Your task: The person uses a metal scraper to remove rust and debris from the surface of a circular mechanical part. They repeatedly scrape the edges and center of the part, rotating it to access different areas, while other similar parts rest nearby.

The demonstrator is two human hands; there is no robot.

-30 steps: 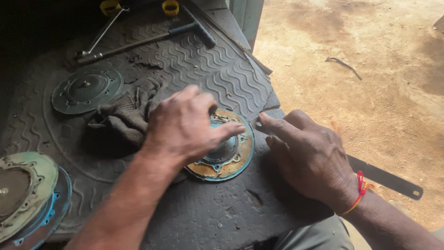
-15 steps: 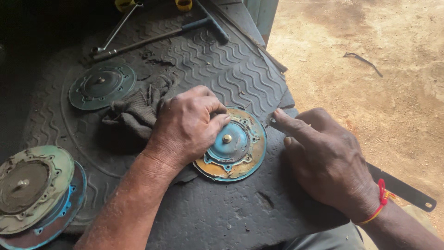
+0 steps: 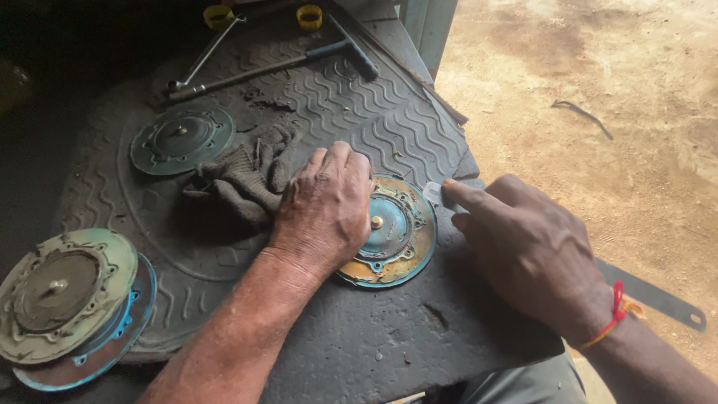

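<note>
Located at the middle of the ribbed rubber mat [image 3: 336, 97]: rusted blue disc [image 3: 400, 239], lying flat, brass stud [image 3: 376, 221] at its centre facing up.

Left hand [image 3: 321, 209]: laid palm-down over the near-left half of the disc, fingers curled close over its rim, pinning it to the mat. Right half and stud left uncovered.

Right hand [image 3: 535, 254]: closed around a flat metal blade [image 3: 658, 295], index finger stretched along the top, tip end [image 3: 434, 193] just beside the disc's right rim. Contact between tip and rim not possible to confirm from this view. Tail of the blade sticking out behind the wrist, past the mat's edge.

Nearby, untouched: grey rag [image 3: 243, 179] touching the left hand's outer side; dark green disc [image 3: 182, 138] beyond it; stack of discs [image 3: 67, 295] at the lower left; hammer [image 3: 351, 52] and wrench [image 3: 202, 56] at the far end.

Recommended, as a judgement on good practice:
- Press straight down with the left palm to stop the disc turning or sliding.
- Hold the blade low and nearly flat against the rim, not steep.
- Work with short, light strokes directed away from the left fingers.
- Guide with the index finger; avoid loading the thin tip sideways.
- Mind the overhanging tail of the blade against the knee.
</note>
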